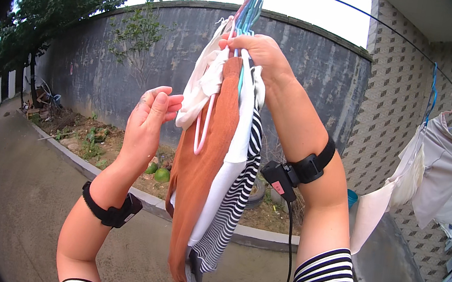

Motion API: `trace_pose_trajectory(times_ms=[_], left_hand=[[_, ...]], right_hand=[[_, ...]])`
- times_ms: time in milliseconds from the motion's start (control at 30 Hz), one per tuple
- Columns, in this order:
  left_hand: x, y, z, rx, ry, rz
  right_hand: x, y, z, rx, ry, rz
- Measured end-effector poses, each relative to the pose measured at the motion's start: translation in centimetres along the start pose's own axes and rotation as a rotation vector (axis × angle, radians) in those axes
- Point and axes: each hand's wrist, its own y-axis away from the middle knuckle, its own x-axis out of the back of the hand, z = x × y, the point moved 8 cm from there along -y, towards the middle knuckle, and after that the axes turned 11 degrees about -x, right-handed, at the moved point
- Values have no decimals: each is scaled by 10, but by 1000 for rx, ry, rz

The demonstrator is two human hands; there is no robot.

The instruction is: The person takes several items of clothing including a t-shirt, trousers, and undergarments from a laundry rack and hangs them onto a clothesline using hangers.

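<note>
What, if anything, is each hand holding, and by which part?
The right hand grips a bunch of hangers bearing clothes, at their necks near the top. The left hand is open, holding nothing.

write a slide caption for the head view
Right hand holding clothes on hangers outdoors, left hand raised beside them.

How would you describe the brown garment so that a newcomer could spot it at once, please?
Before the grey wall, the right hand grips bunched hangers. Below them hangs the brown garment, rust-coloured, unlike the white cloth and striped garment beside it.
</note>
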Motion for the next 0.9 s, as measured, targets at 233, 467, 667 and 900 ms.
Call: trace_pose_trajectory(times_ms=[233,467,667,900], left_hand=[[67,-8,-55,113,66,70],[102,-7,-138,259,48,101],[44,-54,-184,316,81,-93],[-86,-188,-161,289,393,-442]], right_hand=[[54,-124,-111,116,309,75],[114,-180,-59,69,110,290],[130,-149,32,-110,122,321],[109,-123,55,-80,188,240]])
